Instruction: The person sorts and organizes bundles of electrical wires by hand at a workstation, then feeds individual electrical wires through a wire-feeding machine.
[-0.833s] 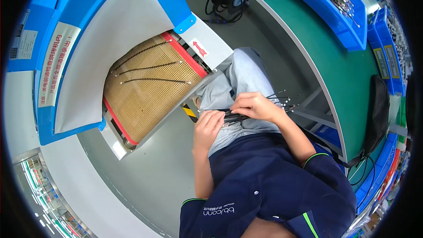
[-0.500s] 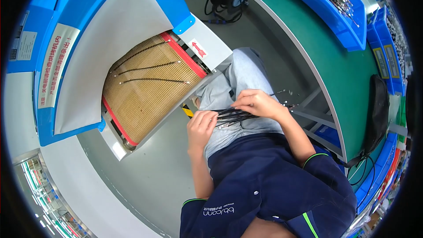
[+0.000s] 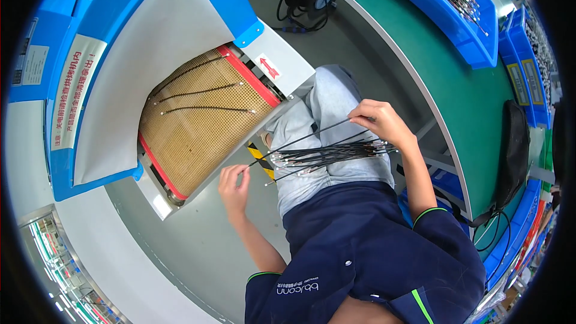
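Presently catalogued by position from the mesh conveyor belt (image 3: 186,147):

- Left hand (image 3: 235,189): just beyond the belt's near edge, apart from it; thumb and fingertips pinching the lower end of 1 black cable (image 3: 305,140).
- Right hand (image 3: 384,121): well right of the belt; fingertips pinching the same cable toward its upper end.
- That cable: right of the belt, drawn nearly straight between the 2 hands, slanting across the bundle of cables (image 3: 336,155).
- Bundle: right of the belt, loose across the pale trousers (image 3: 333,96), in neither hand; count not discernible.
- Stray cable (image 3: 294,174), 1: on the bundle's belt side, its tip jutting past the trousers.
- Laid cables (image 3: 201,92), 3 visible: on the belt, spaced apart.
- Green tabletop (image 3: 447,96): far right of the belt.

Hazards, as judged: a shifted knee could tip the unheld bundle onto the floor (image 3: 198,240). Tangled strands could follow the raised cable and drag neighbours off. Too hard a pull between the 2 pinches could strain its end fittings.
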Motion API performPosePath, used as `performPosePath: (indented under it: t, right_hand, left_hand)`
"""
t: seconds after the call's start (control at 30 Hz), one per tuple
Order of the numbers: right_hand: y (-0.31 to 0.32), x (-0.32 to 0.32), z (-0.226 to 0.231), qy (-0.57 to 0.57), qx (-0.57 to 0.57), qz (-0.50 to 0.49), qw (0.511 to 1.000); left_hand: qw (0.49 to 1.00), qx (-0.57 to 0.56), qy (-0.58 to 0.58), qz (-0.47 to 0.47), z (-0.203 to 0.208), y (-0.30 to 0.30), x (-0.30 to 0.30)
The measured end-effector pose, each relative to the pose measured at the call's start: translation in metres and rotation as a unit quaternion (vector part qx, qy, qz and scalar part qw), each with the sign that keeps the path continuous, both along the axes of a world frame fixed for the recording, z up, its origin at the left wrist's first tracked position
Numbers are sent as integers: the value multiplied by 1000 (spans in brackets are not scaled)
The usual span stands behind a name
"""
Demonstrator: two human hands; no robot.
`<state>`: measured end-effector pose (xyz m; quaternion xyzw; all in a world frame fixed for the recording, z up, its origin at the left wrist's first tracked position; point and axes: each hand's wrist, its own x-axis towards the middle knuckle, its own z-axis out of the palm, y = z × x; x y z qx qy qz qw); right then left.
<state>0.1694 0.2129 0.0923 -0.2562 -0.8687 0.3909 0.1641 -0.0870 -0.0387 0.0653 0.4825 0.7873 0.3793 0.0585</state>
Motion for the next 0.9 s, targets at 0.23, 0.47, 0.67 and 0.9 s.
performPosePath:
  t: [0.23,0.47,0.67,0.9]
  right_hand:
    - [-2,2,-4,14,-18,-9,1000]
    - [-4,3,-1,-38,-110,-5,993]
    - [-6,2,2,33,-10,50,998]
    - [-5,4,-8,15,52,80,995]
  left_hand:
    - [1000,0,-13,1,2,-4,-5]
    - [1000,18,-3,-6,3,-4,-9]
    - [1000,12,-8,-11,4,-5,-12]
    - [1000,9,10,-21,9,-4,-18]
